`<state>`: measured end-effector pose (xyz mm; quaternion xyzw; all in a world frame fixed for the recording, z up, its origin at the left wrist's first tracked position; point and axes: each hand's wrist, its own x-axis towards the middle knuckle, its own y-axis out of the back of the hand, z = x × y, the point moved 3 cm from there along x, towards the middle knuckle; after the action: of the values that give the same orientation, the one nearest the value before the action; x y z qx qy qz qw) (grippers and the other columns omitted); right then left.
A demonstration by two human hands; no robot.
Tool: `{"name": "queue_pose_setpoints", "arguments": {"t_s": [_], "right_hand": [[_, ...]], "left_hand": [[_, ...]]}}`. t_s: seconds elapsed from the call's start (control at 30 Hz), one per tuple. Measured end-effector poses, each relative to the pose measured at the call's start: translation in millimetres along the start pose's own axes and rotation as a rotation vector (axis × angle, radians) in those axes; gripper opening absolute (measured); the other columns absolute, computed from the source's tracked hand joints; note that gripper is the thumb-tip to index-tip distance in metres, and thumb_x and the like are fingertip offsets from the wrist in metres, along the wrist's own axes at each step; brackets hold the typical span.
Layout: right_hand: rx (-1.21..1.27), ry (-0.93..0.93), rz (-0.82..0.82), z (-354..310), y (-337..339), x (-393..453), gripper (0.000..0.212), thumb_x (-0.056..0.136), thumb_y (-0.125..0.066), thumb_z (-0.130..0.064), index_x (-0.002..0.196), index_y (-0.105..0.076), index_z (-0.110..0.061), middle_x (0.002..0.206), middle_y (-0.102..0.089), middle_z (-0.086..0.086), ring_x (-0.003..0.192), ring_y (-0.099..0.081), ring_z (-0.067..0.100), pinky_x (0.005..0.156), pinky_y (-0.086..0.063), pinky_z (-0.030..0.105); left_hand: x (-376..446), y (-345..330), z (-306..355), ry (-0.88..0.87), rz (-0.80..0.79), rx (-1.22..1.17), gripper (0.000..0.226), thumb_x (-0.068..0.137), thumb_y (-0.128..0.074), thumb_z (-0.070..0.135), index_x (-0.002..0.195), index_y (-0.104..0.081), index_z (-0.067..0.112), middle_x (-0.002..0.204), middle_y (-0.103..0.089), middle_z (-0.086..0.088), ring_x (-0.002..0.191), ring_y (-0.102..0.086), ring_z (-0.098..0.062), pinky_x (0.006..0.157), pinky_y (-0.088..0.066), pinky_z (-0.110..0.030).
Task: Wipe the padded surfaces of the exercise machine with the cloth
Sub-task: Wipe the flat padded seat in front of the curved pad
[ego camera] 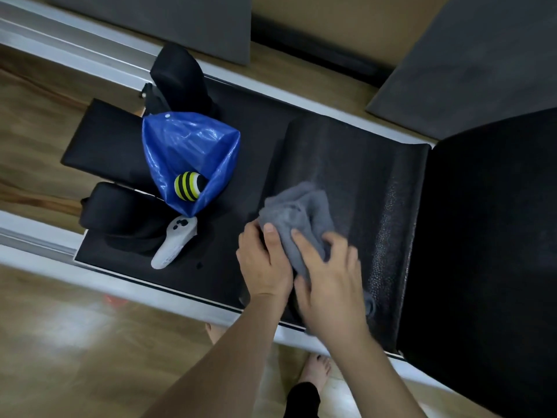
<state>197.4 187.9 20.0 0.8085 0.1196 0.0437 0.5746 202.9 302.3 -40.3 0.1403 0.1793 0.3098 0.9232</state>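
Note:
A bunched grey cloth (297, 211) lies on the black padded carriage (355, 164) of the exercise machine. My left hand (263, 260) grips the cloth's near left part, thumb on top. My right hand (331, 285) presses down on the cloth's near right part, fingers curled over it. A corner of the cloth pokes out to the right of my right wrist. Two black shoulder pads (180, 76) (111, 206) stand at the carriage's left end, with a black headrest pad (105, 137) between them.
A shiny blue bag (193, 146) holding a yellow-and-black striped ball (188, 186) sits on the carriage to the left. A white controller (174, 241) lies beside it. Silver rails (45, 230) run along both sides. Grey mats lean at the back. Bare feet (315, 369) stand on the wooden floor.

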Motion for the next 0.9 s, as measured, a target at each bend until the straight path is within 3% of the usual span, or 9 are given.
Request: {"name": "queue_pose_setpoints", "arguments": {"t_s": [0.17, 0.37, 0.47, 0.57, 0.67, 0.73, 0.8, 0.9], "right_hand": [[-0.049, -0.021, 0.037, 13, 6, 33, 0.064, 0.08, -0.067, -0.027, 0.14, -0.048, -0.032, 0.122, -0.043, 0.014, 0.095, -0.046, 0.036, 0.077, -0.049, 0.05], [-0.156, -0.187, 0.067, 24, 21, 150, 0.055, 0.093, -0.054, -0.031, 0.146, -0.039, -0.035, 0.133, -0.037, 0.015, 0.112, -0.04, 0.039, 0.09, -0.043, 0.054], [-0.18, -0.16, 0.073, 7, 20, 140, 0.057, 0.088, -0.058, -0.029, 0.142, -0.043, -0.033, 0.13, -0.039, 0.014, 0.111, -0.041, 0.038, 0.087, -0.045, 0.054], [-0.212, -0.017, 0.023, -18, 13, 80, 0.061, 0.078, -0.064, -0.03, 0.137, -0.049, -0.032, 0.122, -0.044, 0.014, 0.1, -0.044, 0.037, 0.078, -0.045, 0.049], [-0.22, 0.06, -0.072, -35, 0, 12, 0.066, 0.071, -0.069, -0.03, 0.135, -0.052, -0.031, 0.119, -0.049, 0.012, 0.091, -0.046, 0.035, 0.074, -0.046, 0.048], [-0.23, 0.059, -0.103, -40, -4, -15, 0.068, 0.068, -0.072, -0.03, 0.134, -0.055, -0.03, 0.116, -0.05, 0.012, 0.086, -0.047, 0.034, 0.07, -0.047, 0.046], [-0.224, 0.047, -0.077, -40, -2, -7, 0.067, 0.069, -0.073, -0.032, 0.133, -0.056, -0.03, 0.113, -0.051, 0.012, 0.085, -0.047, 0.034, 0.069, -0.046, 0.045], [-0.335, 0.007, -0.017, -42, 3, 52, 0.061, 0.075, -0.068, -0.032, 0.134, -0.052, -0.031, 0.114, -0.048, 0.013, 0.092, -0.046, 0.037, 0.072, -0.042, 0.045]], "left_hand": [[-1, 0, 3, -0.026, 0.012, -0.025, 0.055, 0.092, -0.026, 0.072, 0.115, -0.054, 0.029, 0.11, -0.065, 0.005, 0.101, -0.062, -0.021, 0.091, -0.047, -0.053], [0, -1, 4, -0.018, -0.006, 0.025, 0.054, 0.093, -0.031, 0.062, 0.118, -0.058, 0.023, 0.11, -0.061, 0.01, 0.104, -0.058, -0.015, 0.097, -0.043, -0.048], [1, -1, 1, -0.007, -0.007, -0.089, 0.047, 0.093, -0.034, 0.066, 0.113, -0.054, 0.028, 0.113, -0.065, 0.009, 0.109, -0.062, -0.011, 0.098, -0.046, -0.048], [6, 3, 1, 0.146, 0.011, -0.344, 0.051, 0.089, -0.039, 0.063, 0.109, -0.055, 0.019, 0.112, -0.068, -0.003, 0.108, -0.064, -0.011, 0.097, -0.048, -0.034], [20, 14, -5, 0.47, 0.042, -0.564, 0.065, 0.086, -0.038, 0.073, 0.11, -0.06, 0.017, 0.109, -0.07, -0.009, 0.105, -0.067, -0.022, 0.097, -0.051, -0.041], [21, 22, -7, 0.608, 0.051, -0.679, 0.064, 0.093, -0.035, 0.07, 0.113, -0.06, 0.014, 0.104, -0.072, -0.008, 0.099, -0.069, -0.022, 0.088, -0.053, -0.036], [18, 27, -4, 0.632, 0.043, -0.706, 0.061, 0.098, -0.03, 0.064, 0.114, -0.06, 0.013, 0.099, -0.073, -0.005, 0.094, -0.069, -0.018, 0.085, -0.052, -0.031], [18, 28, -4, 0.624, 0.022, -0.722, 0.061, 0.099, -0.026, 0.063, 0.116, -0.056, 0.012, 0.104, -0.074, -0.011, 0.102, -0.069, -0.023, 0.095, -0.048, -0.033]]}}
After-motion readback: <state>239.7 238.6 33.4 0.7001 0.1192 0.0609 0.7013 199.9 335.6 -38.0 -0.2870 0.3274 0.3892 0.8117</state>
